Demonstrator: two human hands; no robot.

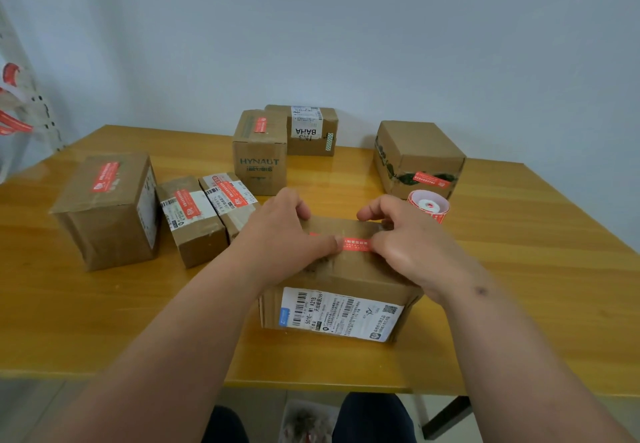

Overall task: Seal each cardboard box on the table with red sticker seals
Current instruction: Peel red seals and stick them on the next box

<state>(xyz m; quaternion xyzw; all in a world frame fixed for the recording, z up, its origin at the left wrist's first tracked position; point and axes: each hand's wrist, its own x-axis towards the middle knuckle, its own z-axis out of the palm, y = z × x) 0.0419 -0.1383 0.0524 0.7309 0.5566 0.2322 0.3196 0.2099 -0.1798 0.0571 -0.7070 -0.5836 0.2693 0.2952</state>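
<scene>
**Both hands on the front box, red seal under the thumbs**

While you look down from the head view, your left hand (280, 231) and your right hand (412, 238) both rest on top of the front cardboard box (341, 290), which stands near the front edge of the yellow bench (104, 321). A red sticker seal (356, 244) lies across the top of this box, and the visible part of it shows between your two hands. Your left thumb presses on the left end of the seal, and the other fingers of this hand curl over the far top edge of the box. Your right hand covers the right end of the seal; its fingers are bent over the far edge too, but I cannot tell exactly how they hold. So the grip of each hand is a loose curl around the box top, not a full fist. A white shipping label (341, 314) is on the front face of this box.

Just behind your right hand stands the roll of red seals (429, 205), and behind it a box with green print (419, 158) that carries a red seal on its front face. At the back stand the HYNAUT box (259, 155) with a seal on top, and a labelled box (311, 130) beside it, touching. On the left are a large box (107, 210) and two small boxes (204, 214), each with a red seal on top.
</scene>
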